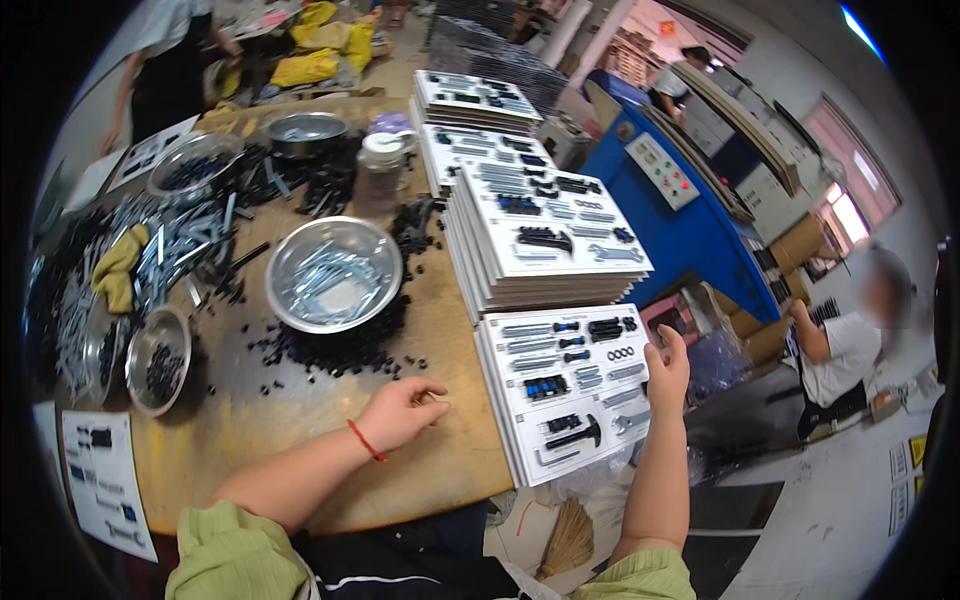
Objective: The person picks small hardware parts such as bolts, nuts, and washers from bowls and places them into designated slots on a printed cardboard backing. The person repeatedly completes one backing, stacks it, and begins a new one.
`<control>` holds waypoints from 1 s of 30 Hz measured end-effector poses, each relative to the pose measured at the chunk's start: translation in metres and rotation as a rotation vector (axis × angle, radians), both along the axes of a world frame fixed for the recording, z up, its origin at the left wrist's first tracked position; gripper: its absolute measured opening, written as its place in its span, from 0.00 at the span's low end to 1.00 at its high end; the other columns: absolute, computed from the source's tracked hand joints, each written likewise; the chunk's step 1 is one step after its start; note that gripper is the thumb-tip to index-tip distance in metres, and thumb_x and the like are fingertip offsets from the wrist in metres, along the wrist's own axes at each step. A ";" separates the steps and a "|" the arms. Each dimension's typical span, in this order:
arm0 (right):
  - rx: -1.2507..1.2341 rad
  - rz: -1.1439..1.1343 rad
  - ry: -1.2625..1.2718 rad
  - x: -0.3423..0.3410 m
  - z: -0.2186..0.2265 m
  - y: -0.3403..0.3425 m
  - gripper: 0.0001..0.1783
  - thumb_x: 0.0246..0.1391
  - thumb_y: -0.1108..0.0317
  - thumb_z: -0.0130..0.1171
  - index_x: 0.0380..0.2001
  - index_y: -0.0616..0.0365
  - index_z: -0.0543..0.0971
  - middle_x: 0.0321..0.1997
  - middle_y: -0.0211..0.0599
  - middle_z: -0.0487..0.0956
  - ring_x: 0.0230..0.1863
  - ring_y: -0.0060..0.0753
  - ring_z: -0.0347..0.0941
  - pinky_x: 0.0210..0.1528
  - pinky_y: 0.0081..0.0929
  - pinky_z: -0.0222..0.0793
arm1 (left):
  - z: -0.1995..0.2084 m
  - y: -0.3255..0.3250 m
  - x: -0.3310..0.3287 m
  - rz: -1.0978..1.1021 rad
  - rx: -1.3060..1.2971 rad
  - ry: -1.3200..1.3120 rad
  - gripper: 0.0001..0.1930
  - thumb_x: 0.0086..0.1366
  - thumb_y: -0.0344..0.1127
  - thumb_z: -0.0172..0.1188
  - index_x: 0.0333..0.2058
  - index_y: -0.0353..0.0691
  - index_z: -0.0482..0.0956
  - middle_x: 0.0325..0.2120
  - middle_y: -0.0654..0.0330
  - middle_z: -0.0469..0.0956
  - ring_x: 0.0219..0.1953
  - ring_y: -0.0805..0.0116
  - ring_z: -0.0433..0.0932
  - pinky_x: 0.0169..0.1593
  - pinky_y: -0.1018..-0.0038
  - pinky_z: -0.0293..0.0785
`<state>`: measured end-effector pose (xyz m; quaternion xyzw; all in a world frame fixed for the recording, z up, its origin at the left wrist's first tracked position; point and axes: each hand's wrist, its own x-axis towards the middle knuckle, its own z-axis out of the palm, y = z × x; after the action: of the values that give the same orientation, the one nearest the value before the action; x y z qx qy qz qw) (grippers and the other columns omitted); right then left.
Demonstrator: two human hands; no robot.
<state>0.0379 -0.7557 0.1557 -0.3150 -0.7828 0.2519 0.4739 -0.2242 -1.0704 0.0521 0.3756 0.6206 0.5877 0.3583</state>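
A white card (566, 388) with screws, bolts and small tools laid out on it lies on a short stack at the table's near right edge. My right hand (667, 364) rests at that card's right edge, fingers against its side. My left hand (403, 410) lies on the bare wooden table (260, 430) to the left of the card, fingers curled loosely, a red band on the wrist; whether a small part is under the fingers cannot be told.
A taller stack of the same cards (545, 240) stands behind, with more stacks (470, 100) farther back. A steel bowl of silver screws (333, 272) sits among scattered black parts. Smaller bowls (157, 358) stand left. A blue machine (680, 210) and a seated person (850, 340) are at right.
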 end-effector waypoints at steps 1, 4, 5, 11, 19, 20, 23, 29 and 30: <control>0.141 0.006 -0.027 -0.011 0.008 -0.031 0.25 0.51 0.69 0.62 0.54 0.63 0.75 0.58 0.46 0.75 0.60 0.42 0.69 0.63 0.34 0.60 | 0.005 -0.025 -0.005 0.019 0.052 -0.030 0.18 0.63 0.36 0.64 0.47 0.29 0.78 0.28 0.61 0.79 0.29 0.78 0.77 0.35 0.79 0.74; 0.268 0.232 0.010 -0.062 0.010 -0.153 0.23 0.50 0.72 0.59 0.52 0.61 0.76 0.57 0.44 0.76 0.60 0.42 0.69 0.62 0.36 0.61 | 0.002 -0.115 -0.019 0.249 0.048 0.148 0.18 0.62 0.38 0.66 0.47 0.34 0.79 0.32 0.59 0.80 0.33 0.74 0.77 0.40 0.75 0.75; 0.257 0.323 0.010 -0.069 0.010 -0.179 0.22 0.50 0.73 0.58 0.51 0.61 0.76 0.57 0.44 0.76 0.60 0.42 0.69 0.61 0.36 0.61 | 0.010 -0.137 -0.012 0.309 0.048 0.205 0.18 0.63 0.36 0.64 0.49 0.34 0.78 0.34 0.60 0.80 0.31 0.75 0.78 0.37 0.76 0.76; -0.161 0.875 -0.083 -0.123 -0.038 -0.331 0.17 0.52 0.77 0.57 0.48 0.62 0.77 0.54 0.42 0.78 0.57 0.38 0.71 0.54 0.32 0.66 | 0.055 -0.283 0.026 0.777 -0.047 0.266 0.19 0.61 0.42 0.65 0.47 0.38 0.79 0.39 0.56 0.81 0.34 0.65 0.80 0.41 0.70 0.76; -0.145 1.098 -0.337 -0.156 -0.118 -0.423 0.14 0.53 0.74 0.61 0.45 0.61 0.79 0.48 0.42 0.79 0.52 0.42 0.73 0.53 0.35 0.69 | 0.032 -0.577 -0.003 1.667 -0.503 0.920 0.14 0.59 0.34 0.64 0.43 0.37 0.80 0.45 0.50 0.78 0.49 0.49 0.75 0.54 0.61 0.71; -0.169 1.100 -0.334 -0.160 -0.123 -0.427 0.14 0.53 0.74 0.61 0.44 0.61 0.78 0.47 0.42 0.79 0.52 0.42 0.73 0.53 0.36 0.69 | 0.027 -0.621 -0.008 1.726 -0.603 0.970 0.14 0.59 0.34 0.64 0.43 0.36 0.79 0.46 0.49 0.78 0.50 0.47 0.75 0.57 0.59 0.69; -0.209 1.004 -0.316 -0.169 -0.134 -0.436 0.12 0.54 0.75 0.59 0.43 0.62 0.78 0.43 0.42 0.78 0.47 0.42 0.72 0.52 0.34 0.69 | 0.007 -0.720 -0.029 1.891 -0.940 0.843 0.18 0.61 0.38 0.62 0.49 0.36 0.77 0.49 0.47 0.77 0.53 0.48 0.73 0.59 0.58 0.68; -0.017 0.920 -0.187 -0.179 -0.140 -0.450 0.11 0.54 0.76 0.58 0.42 0.63 0.77 0.41 0.43 0.78 0.44 0.42 0.72 0.48 0.34 0.68 | 0.011 -0.789 -0.048 1.876 -1.314 0.257 0.23 0.69 0.47 0.47 0.58 0.43 0.71 0.54 0.47 0.74 0.58 0.48 0.72 0.60 0.56 0.68; 0.021 0.910 -0.180 -0.179 -0.138 -0.452 0.11 0.54 0.77 0.58 0.42 0.63 0.77 0.41 0.43 0.78 0.44 0.42 0.72 0.48 0.35 0.68 | 0.010 -0.793 -0.050 1.866 -1.353 0.231 0.23 0.70 0.48 0.45 0.59 0.45 0.70 0.54 0.47 0.74 0.58 0.48 0.72 0.59 0.56 0.68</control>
<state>-0.1414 -1.2075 0.0172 0.0447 -0.8819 0.3979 0.2487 -0.2738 -1.8632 0.0616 -0.4455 0.8732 0.1335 -0.1458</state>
